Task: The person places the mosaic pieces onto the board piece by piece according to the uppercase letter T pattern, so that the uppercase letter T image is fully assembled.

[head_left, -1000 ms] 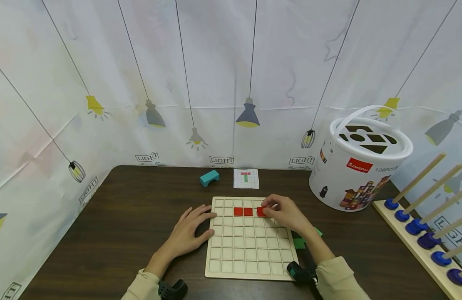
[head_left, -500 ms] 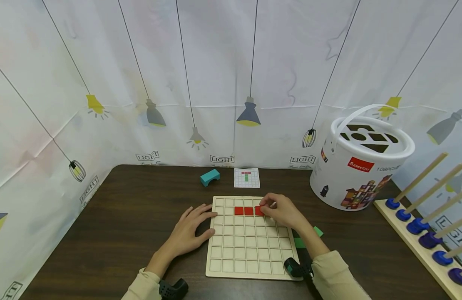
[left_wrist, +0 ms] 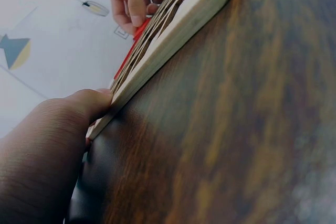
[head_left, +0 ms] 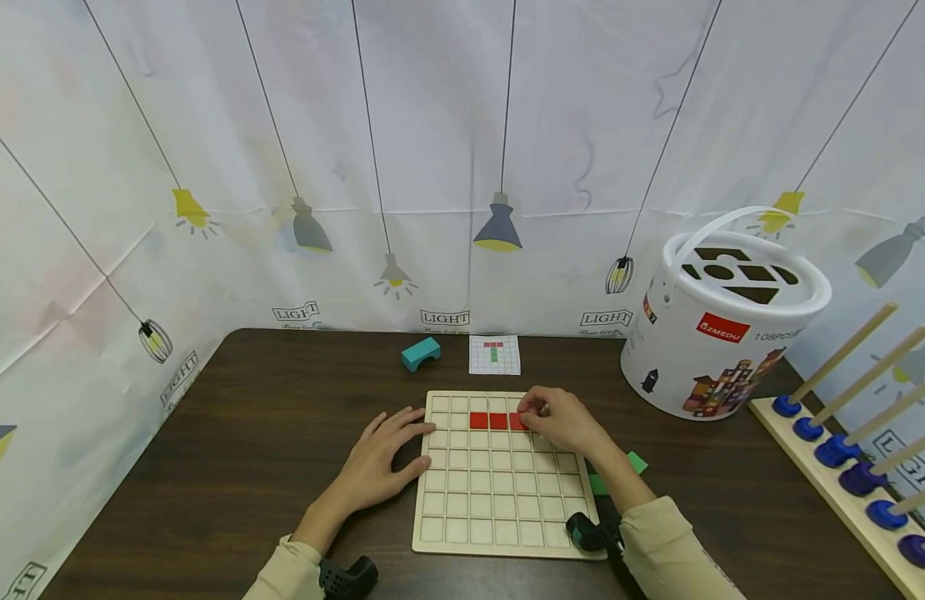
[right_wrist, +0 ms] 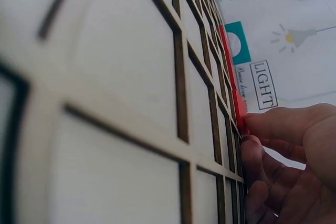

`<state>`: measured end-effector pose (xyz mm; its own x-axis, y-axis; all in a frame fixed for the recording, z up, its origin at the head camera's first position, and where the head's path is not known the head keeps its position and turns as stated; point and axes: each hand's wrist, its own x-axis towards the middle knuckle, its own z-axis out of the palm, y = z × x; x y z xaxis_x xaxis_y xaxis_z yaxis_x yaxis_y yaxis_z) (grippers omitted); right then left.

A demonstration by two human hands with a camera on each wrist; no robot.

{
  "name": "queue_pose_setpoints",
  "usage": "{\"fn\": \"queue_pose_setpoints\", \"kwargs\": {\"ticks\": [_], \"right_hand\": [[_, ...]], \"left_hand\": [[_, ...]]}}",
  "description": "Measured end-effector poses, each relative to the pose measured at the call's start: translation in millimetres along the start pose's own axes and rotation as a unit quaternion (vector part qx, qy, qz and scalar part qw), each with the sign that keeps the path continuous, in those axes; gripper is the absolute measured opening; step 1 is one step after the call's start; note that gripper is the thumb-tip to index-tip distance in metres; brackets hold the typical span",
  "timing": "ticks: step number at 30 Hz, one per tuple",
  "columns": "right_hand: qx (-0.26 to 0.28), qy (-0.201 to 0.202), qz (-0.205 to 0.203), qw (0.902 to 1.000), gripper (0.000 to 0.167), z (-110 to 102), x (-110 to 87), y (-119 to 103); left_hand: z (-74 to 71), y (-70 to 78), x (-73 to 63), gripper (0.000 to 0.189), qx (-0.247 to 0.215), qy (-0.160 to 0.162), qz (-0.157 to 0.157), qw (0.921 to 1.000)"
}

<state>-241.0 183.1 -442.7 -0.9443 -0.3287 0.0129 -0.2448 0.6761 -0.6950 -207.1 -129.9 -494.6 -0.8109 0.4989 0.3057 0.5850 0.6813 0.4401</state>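
Observation:
A pale wooden grid board (head_left: 470,506) lies on the dark table. Two square red tiles (head_left: 488,421) sit side by side in its second row. My right hand (head_left: 563,423) pinches a third red tile (head_left: 517,422) beside them; its fingers partly cover it. In the right wrist view, the fingertips are right at the red tile's (right_wrist: 239,109) edge, low over the grid. My left hand (head_left: 383,462) lies spread along the board's left edge, fingertips and thumb touching it. The left wrist view has the left thumb (left_wrist: 94,102) against the board's side.
Green tiles (head_left: 599,485) lie partly hidden under the right forearm. Behind the board are a teal arch block (head_left: 421,354) and a printed card (head_left: 494,367) with a red and green T pattern. A white bucket (head_left: 668,358) and a peg stand with blue rings (head_left: 770,417) stand right.
My right hand has slid the third red tile a little left, up close to the other two. The left hand has stayed on the board's edge.

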Motion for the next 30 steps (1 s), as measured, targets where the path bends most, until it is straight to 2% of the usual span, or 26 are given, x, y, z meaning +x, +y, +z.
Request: {"fn": "queue_pose_setpoints", "kwargs": {"ticks": [10, 21, 23, 30], "right_hand": [[-0.019, 0.007, 0.002, 0.9998, 0.005, 1.4, 0.9, -1.3], [0.016, 0.003, 0.003, 0.9999, 0.012, -2.1, -2.8, 0.4], [0.024, 0.007, 0.013, 0.9996, 0.012, -2.5, -3.0, 1.5], [0.020, 0.020, 0.010, 0.9995, 0.014, -7.7, -8.0, 3.7]], "left_hand": [[-0.7, -0.8, 0.0, 0.048, 0.001, -0.004, -0.005, 1.0000], [-1.1, -0.5, 0.9, 0.047, 0.004, -0.002, 0.002, 1.0000], [-1.1, -0.7, 0.7, 0.047, 0.004, -0.001, 0.002, 1.0000], [0.2, -2.0, 0.3, 0.047, 0.006, -0.004, -0.001, 1.0000]]}}
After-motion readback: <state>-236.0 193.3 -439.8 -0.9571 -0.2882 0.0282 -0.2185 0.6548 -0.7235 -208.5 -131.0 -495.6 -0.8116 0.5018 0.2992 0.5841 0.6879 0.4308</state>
